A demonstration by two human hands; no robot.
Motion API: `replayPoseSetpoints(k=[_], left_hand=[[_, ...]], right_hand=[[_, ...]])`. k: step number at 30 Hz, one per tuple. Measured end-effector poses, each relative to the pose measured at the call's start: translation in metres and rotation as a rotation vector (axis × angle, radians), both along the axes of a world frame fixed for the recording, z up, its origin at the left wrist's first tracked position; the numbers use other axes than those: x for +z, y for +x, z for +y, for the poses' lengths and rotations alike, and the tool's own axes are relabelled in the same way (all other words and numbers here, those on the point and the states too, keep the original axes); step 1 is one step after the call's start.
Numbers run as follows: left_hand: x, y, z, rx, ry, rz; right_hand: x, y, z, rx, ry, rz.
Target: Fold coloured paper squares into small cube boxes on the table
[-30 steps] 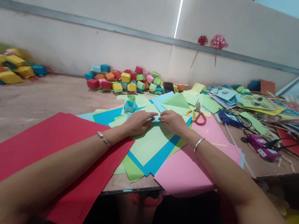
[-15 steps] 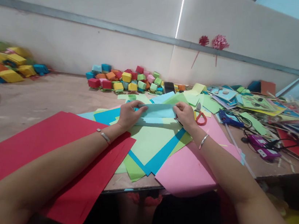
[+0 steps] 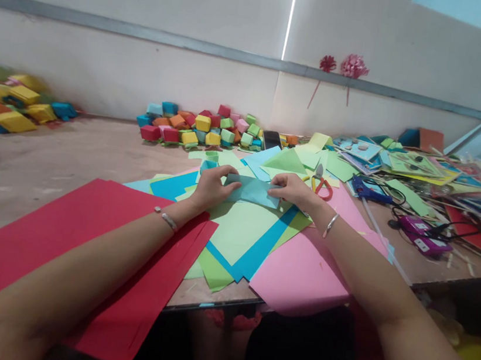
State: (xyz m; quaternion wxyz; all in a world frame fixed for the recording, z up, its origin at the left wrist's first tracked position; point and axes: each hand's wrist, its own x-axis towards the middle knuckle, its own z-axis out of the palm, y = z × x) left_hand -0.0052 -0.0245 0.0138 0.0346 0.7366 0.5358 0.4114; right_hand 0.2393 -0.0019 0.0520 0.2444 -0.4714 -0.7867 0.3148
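A light blue paper strip [image 3: 251, 190] is stretched between my two hands over a pile of coloured sheets. Its left end is pinched by my left hand [image 3: 216, 187], thumb over the paper. My right hand [image 3: 289, 189] grips the right end between thumb and fingers. Under the strip lie pale green sheets [image 3: 238, 227] and blue sheets [image 3: 255, 256]. Red sheets [image 3: 61, 227] lie beneath my left forearm, and a pink sheet [image 3: 299, 270] beneath my right one. Red-handled pliers [image 3: 323, 188] rest just beyond my right hand.
Small folded paper boxes [image 3: 203, 123] stand in a heap at the back, with more boxes [image 3: 20, 101] at the far left. On the right are a blue glue gun [image 3: 372, 190], a purple device [image 3: 423, 235] with cables and piled cards [image 3: 415, 164]. A dark phone [image 3: 271, 140] is behind.
The paper strip has come down lower and nearer to me. My right hand has shifted left and slightly down, my left hand slightly right, so the two are closer together.
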Motion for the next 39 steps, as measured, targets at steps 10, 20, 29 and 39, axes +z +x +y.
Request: replayPoseSetpoints(k=[10, 20, 29, 39], left_hand=[[0.002, 0.003, -0.004, -0.149, 0.044, 0.330], [0.004, 0.007, -0.006, -0.138, 0.150, 0.523], [0.011, 0.016, -0.018, -0.338, 0.114, 0.663], [0.010, 0.015, -0.016, -0.322, 0.101, 0.669]], right_hand=[[0.001, -0.005, 0.000, 0.133, 0.376, -0.658], [0.008, -0.011, -0.012, 0.259, 0.480, -0.797], [0.020, -0.007, -0.018, 0.305, 0.383, -0.872], [0.022, -0.020, -0.037, 0.329, 0.478, -1.037]])
